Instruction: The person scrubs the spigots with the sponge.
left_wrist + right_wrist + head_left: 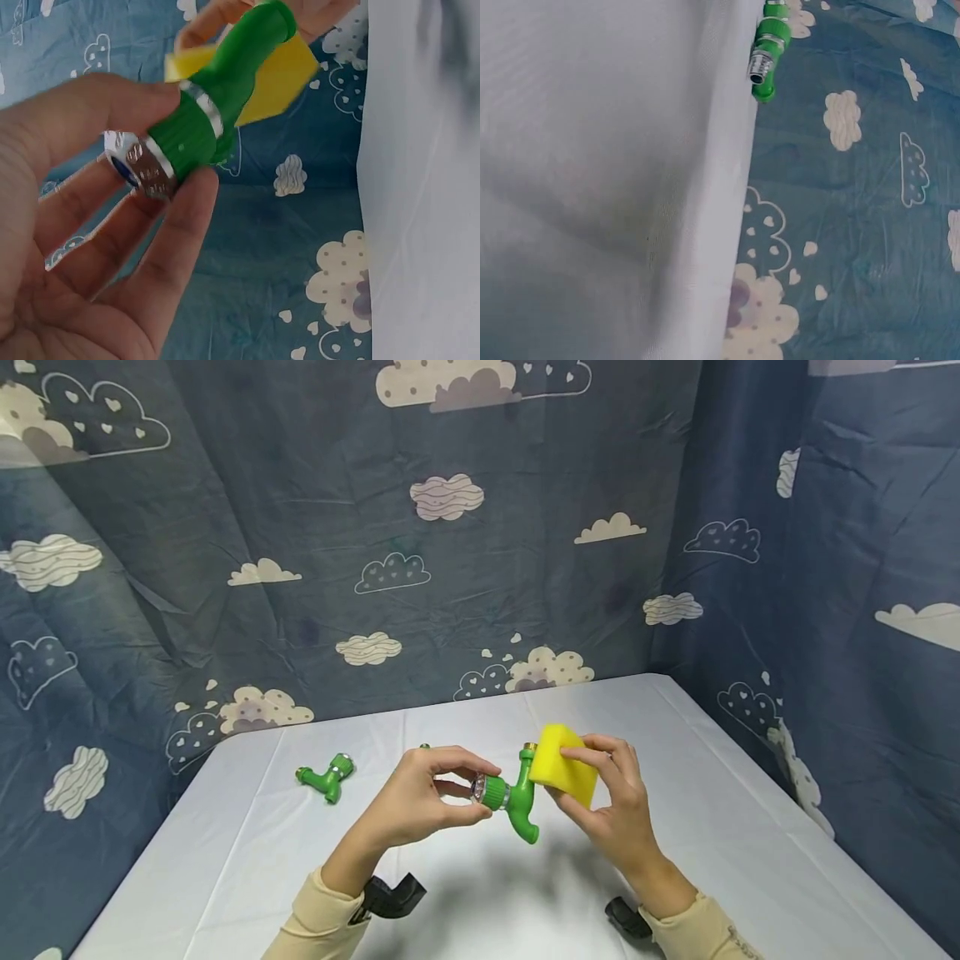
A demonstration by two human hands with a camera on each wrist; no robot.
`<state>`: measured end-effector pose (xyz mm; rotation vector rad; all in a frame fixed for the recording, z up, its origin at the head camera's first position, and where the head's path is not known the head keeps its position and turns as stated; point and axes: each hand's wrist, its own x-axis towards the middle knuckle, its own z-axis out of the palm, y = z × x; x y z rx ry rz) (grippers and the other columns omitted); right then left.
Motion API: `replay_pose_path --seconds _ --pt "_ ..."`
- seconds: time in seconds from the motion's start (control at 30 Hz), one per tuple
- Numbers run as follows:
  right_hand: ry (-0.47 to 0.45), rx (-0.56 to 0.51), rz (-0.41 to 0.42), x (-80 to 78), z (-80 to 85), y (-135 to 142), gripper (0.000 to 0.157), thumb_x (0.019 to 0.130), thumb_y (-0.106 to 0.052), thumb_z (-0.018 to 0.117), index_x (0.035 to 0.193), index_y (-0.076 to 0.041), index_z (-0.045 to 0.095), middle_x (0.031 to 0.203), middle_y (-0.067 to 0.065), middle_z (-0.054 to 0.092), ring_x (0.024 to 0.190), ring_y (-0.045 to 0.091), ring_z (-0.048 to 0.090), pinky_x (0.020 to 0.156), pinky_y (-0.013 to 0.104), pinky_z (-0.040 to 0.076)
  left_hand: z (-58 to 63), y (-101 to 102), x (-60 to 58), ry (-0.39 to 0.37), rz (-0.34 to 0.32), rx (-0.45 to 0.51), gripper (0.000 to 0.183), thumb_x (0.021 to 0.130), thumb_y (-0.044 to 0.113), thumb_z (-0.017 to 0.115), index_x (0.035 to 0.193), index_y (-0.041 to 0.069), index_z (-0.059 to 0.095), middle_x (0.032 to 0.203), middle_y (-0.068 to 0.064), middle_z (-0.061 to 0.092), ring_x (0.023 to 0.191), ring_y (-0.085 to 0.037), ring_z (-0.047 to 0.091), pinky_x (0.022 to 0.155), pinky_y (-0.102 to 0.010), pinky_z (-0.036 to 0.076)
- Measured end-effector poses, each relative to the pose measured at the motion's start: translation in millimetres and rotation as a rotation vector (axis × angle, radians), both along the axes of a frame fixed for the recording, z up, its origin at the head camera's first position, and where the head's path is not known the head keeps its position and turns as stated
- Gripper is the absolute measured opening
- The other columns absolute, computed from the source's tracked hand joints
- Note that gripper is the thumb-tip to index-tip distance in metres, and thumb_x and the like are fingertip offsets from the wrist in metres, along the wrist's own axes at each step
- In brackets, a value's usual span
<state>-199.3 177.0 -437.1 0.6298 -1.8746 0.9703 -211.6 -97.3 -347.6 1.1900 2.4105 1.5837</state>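
Note:
In the head view my left hand (420, 797) pinches a green tap (519, 802) by its ribbed, silver-ended part, thumb below and fingers above. The tap's curved spout points down and its brass-coloured end points up. My right hand (618, 797) grips a yellow sponge (558, 768) between thumb and fingers, right at the tap's upper side. The left wrist view shows the tap (236, 71) close up in my left hand (97, 247), with the sponge (281, 82) behind it. My right hand is outside the right wrist view.
A second green tap (327, 778) lies on the white-covered table (247, 852) to the left. A small green piece (424, 746) peeks out behind my left hand. Green and silver tap parts (769, 45) show in the right wrist view. Dark cloud-patterned cloth (510, 568) hangs around the table.

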Motion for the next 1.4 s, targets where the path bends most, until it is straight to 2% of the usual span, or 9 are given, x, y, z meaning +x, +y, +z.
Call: replay_pose_path --seconds 0.1,0.23,0.53,0.87,1.0,1.1,1.17,1.23,1.4 --pt "0.063 0.066 0.071 1.9 0.0 -1.5 0.051 0.103 -0.057 0.066 0.121 -0.010 0.073 0.126 0.021 0.060 0.122 0.022 0.052 0.102 0.012 0.043 0.3 2.3 -0.3 0.002 0.041 -0.015 0.040 0.082 -0.003 0.088 0.118 0.010 0.079 0.117 -0.007 0.079 0.099 -0.014 0.076 0.088 -0.029 0.067" --pt "0.068 0.191 0.147 5.0 -1.5 -3.8 0.045 0.105 -0.057 0.062 0.124 -0.018 0.073 0.130 0.016 0.059 0.121 0.023 0.050 0.094 0.025 0.044 -0.3 3.8 1.2 0.025 0.072 -0.054 0.039 0.082 0.001 0.090 0.117 0.012 0.078 0.114 -0.004 0.079 0.098 -0.014 0.075 0.088 -0.026 0.067" --pt "0.094 0.211 0.035 5.5 -3.2 -5.7 0.045 0.106 -0.059 0.057 0.120 -0.019 0.075 0.128 0.017 0.062 0.118 0.027 0.051 0.108 0.017 0.041 -0.9 0.9 2.3 0.026 0.011 -0.032 0.037 0.082 0.003 0.092 0.115 0.013 0.080 0.111 -0.006 0.080 0.097 -0.013 0.075 0.088 -0.027 0.067" --pt "0.133 0.057 -0.029 0.1 -0.4 -2.5 0.049 0.104 -0.056 0.064 0.117 -0.011 0.077 0.122 0.021 0.064 0.110 0.032 0.052 0.092 0.021 0.037 1.3 -0.3 4.3 -0.013 -0.105 -0.029 0.037 0.081 0.002 0.092 0.116 0.008 0.081 0.111 -0.009 0.081 0.097 -0.012 0.074 0.085 -0.034 0.069" --pt "0.051 0.036 -0.062 -0.5 -1.0 -0.7 0.044 0.101 -0.050 0.074 0.122 -0.012 0.075 0.124 0.018 0.063 0.114 0.032 0.052 0.091 0.025 0.039 5.1 -6.0 2.4 -0.023 -0.104 -0.037 0.037 0.081 0.000 0.090 0.116 0.009 0.081 0.113 -0.010 0.081 0.097 -0.013 0.073 0.086 -0.034 0.069" --pt "-0.029 0.002 -0.095 -2.5 -0.9 0.4 0.041 0.090 -0.028 0.089 0.125 -0.013 0.074 0.125 0.016 0.063 0.117 0.029 0.053 0.094 0.023 0.042 7.2 -11.5 -0.5 -0.036 -0.060 -0.017 0.038 0.081 -0.002 0.088 0.116 0.009 0.081 0.114 -0.010 0.080 0.098 -0.012 0.074 0.086 -0.034 0.069" --pt "-0.086 -0.047 -0.084 -3.4 -0.3 0.6 0.049 0.082 -0.010 0.091 0.127 -0.011 0.072 0.124 0.014 0.063 0.116 0.024 0.055 0.093 0.020 0.042 7.3 -13.5 -2.1 -0.065 -0.049 0.025 0.038 0.080 -0.003 0.086 0.116 0.008 0.079 0.115 -0.012 0.078 0.098 -0.012 0.075 0.086 -0.035 0.069" --pt "-0.149 -0.106 -0.024 -2.5 0.0 -0.1 0.052 0.082 0.000 0.087 0.130 -0.008 0.068 0.123 0.009 0.065 0.114 0.017 0.056 0.089 0.019 0.043 5.8 -13.2 -3.5 -0.102 -0.071 0.076 0.038 0.080 -0.004 0.086 0.116 0.004 0.078 0.116 -0.013 0.077 0.099 -0.013 0.075 0.086 -0.036 0.069" --pt "-0.361 -0.274 0.258 4.3 0.9 -4.8 0.042 0.100 0.005 0.065 0.140 -0.003 0.054 0.120 -0.004 0.065 0.104 0.008 0.061 0.081 0.020 0.051 -2.6 -5.8 -6.3 -0.233 -0.157 0.189 0.040 0.080 -0.008 0.085 0.118 -0.005 0.072 0.116 -0.008 0.077 0.099 -0.012 0.074 0.084 -0.035 0.069"
